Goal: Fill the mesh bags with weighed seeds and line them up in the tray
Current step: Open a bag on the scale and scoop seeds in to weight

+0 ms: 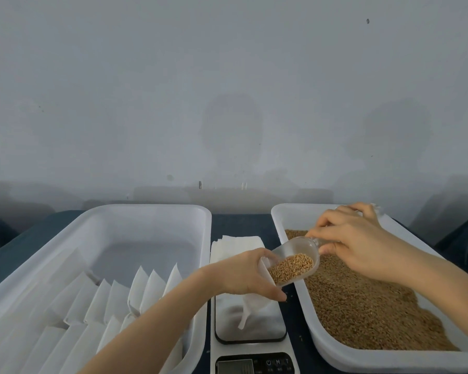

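Your dark blue table [241, 221] carries a white bag tray [146, 207] at your left, a seed tray [295, 215] at your right, and between them a digital scale [268, 326] and a stack of empty mesh bags [235, 242].

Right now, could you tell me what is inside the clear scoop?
Brown seeds lie heaped at the lower end of the clear scoop; its upper part looks empty. The right hand covers the handle.

Your scoop [300, 248] clear glossy plastic, left tray [146, 209] and right tray [310, 306] matt white plastic, scale plate [273, 325] smooth metal
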`<state>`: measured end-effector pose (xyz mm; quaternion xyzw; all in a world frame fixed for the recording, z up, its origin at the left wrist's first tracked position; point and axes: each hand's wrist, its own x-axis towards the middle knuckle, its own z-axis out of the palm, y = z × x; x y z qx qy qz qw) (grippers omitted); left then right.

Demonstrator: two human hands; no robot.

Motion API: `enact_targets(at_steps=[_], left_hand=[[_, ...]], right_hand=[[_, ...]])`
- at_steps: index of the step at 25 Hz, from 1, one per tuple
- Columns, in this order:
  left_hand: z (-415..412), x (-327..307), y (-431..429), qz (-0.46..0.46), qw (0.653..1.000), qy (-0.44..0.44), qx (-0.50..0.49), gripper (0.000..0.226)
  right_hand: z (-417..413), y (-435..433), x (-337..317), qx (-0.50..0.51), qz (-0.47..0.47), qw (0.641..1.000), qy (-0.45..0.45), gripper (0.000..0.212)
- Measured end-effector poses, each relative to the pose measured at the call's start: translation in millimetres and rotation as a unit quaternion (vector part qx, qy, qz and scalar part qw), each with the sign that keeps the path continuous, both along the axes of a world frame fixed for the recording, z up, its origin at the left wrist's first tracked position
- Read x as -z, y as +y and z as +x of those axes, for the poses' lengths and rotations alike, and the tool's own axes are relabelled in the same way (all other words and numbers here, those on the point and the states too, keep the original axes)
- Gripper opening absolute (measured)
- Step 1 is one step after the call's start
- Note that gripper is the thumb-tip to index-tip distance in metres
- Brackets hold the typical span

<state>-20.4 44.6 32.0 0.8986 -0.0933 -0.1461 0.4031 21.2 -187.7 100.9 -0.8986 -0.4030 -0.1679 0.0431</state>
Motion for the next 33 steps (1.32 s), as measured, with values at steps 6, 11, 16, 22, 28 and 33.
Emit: enact_targets(at_steps=[6,11,16,22,28,33], left_hand=[[-2.9,14.1,-2.7,0.155,0.978,-0.106,-0.086,0.071],[-9.4,20.7,-0.9,0.130,0.985,-0.097,-0.066,0.069],[-12.1,21.3,0.4,0.103,0.982,-0.127,-0.097,0.059],[-14.6,20.6,2.5,0.030,0.981,-0.140,-0.134,0.058],[-15.2,19.6,4.9,0.000,0.978,-0.132,-0.160,0.055],[-14.8,19.4,9.2,-0.013,0.977,-0.125,-0.174,0.048]], right_hand=[[3.9,3.1,2.1,0.048,-0.024,0.999,-0.004,0.031],[3.4,14.5,-1.5,0.060,-0.055,0.997,0.019,0.029],[-2.0,27.2,-10.4,0.050,-0.097,0.994,-0.003,0.029],[-11.8,45.5,-24.5,0.035,-0.153,0.985,-0.078,0.021],[-23.1,69.0,-37.9,0.034,-0.221,0.964,-0.145,0.010],[-44.1,82.4,-33.6,0.044,-0.238,0.936,-0.254,0.027]])
